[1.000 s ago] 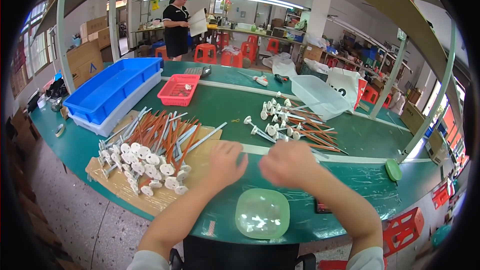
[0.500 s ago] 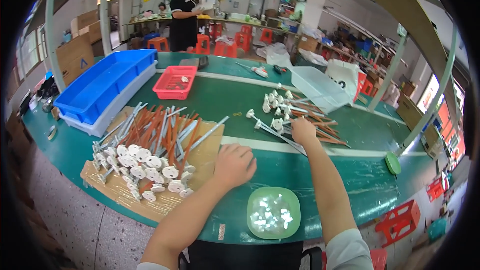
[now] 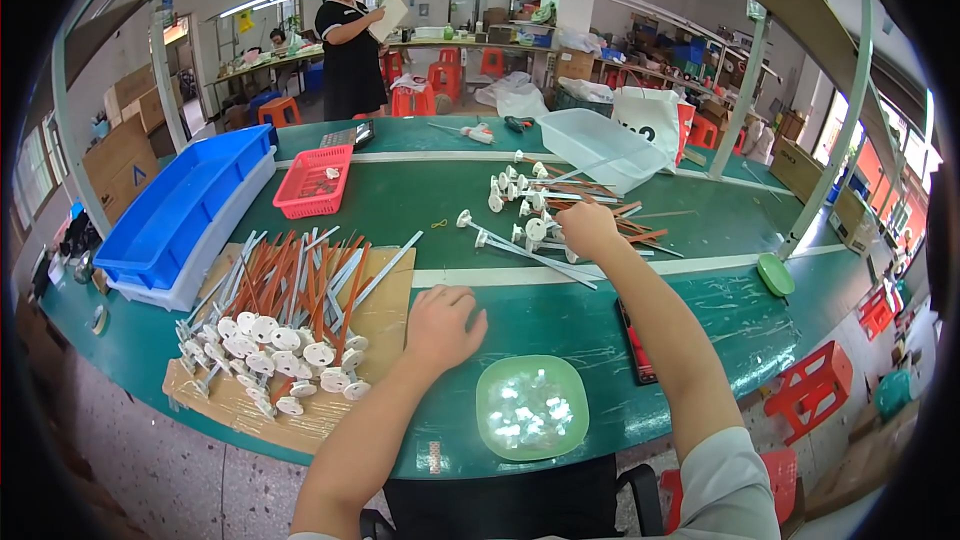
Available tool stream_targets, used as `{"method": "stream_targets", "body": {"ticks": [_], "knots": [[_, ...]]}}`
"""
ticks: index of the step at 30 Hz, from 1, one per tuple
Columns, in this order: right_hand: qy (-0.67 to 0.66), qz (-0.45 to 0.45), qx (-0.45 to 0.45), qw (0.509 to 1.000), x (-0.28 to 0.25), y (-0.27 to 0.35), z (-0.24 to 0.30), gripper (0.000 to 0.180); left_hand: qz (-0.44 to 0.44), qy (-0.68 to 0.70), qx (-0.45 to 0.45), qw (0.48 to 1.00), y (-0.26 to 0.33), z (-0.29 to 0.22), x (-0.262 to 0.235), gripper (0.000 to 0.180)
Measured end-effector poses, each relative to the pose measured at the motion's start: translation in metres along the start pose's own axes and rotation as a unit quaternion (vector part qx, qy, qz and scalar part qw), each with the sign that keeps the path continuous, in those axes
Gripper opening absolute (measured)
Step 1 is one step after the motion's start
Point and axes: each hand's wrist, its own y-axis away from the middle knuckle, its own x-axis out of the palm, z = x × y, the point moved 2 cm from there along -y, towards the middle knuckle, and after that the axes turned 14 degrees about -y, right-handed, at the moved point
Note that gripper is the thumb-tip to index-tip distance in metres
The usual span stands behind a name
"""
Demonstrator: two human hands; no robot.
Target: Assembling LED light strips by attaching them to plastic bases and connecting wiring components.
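Observation:
My right hand [image 3: 588,230] reaches into the smaller pile of white-disc sticks [image 3: 535,230] on the far right of the table. Its fingers are closed at the disc ends, apparently on one stick; the fingertips are partly hidden. These sticks have flat grey or reddish-brown shafts. My left hand [image 3: 445,328] rests on the green table, holding nothing, its fingers loosely bent and apart. Beside it, a larger heap of the same sticks [image 3: 285,338] lies on a cardboard sheet [image 3: 385,315], discs toward me. A green bowl [image 3: 484,420] of small shiny clear pieces stands between my forearms.
Blue tray [image 3: 130,260] and pink basket [image 3: 290,202] stand at left; a clear bin [image 3: 590,145] stands beyond the right pile. A glue gun [image 3: 470,130] lies at the back. A dark red-edged object [image 3: 638,350] lies beside my right forearm. Another person [image 3: 350,50] stands beyond the table.
The view has shifted, so most things sit farther left. My right hand has moved slightly deeper into the pile. The dark red-edged object now shows beside my forearm. The other person's paper is raised.

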Motion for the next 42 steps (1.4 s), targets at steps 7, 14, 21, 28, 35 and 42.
{"method": "stream_targets", "body": {"ticks": [7, 14, 21, 28, 35, 42], "knots": [[-0.126, 0.015, 0.047, 0.991, 0.017, 0.009, 0.021, 0.055, 0.041, 0.005, 0.003, 0.999, 0.005, -0.004, 0.001, 0.015], [-0.081, 0.028, -0.015, 0.996, 0.022, -0.005, 0.064, 0.032, 0.039, 0.047, -0.022, 0.998, 0.004, -0.007, 0.007, 0.014], [-0.142, -0.024, 0.024, 0.989, 0.013, 0.003, 0.073, 0.029, -0.004, 0.133, -0.047, 0.990, 0.002, -0.005, 0.007, 0.014], [-0.324, -0.134, -0.046, 0.935, -0.028, 0.071, 0.131, 0.023, 0.153, 0.431, -0.300, 0.837, 0.006, 0.003, 0.010, 0.036], [-0.404, -0.236, -0.210, 0.859, -0.072, 0.171, 0.128, 0.022, 0.380, 0.675, -0.277, 0.568, -0.002, -0.014, -0.028, 0.038], [-0.518, -0.218, -0.362, 0.744, -0.045, 0.164, 0.105, 0.030, 0.364, 0.709, -0.240, 0.553, 0.006, -0.032, -0.024, 0.046]]}}
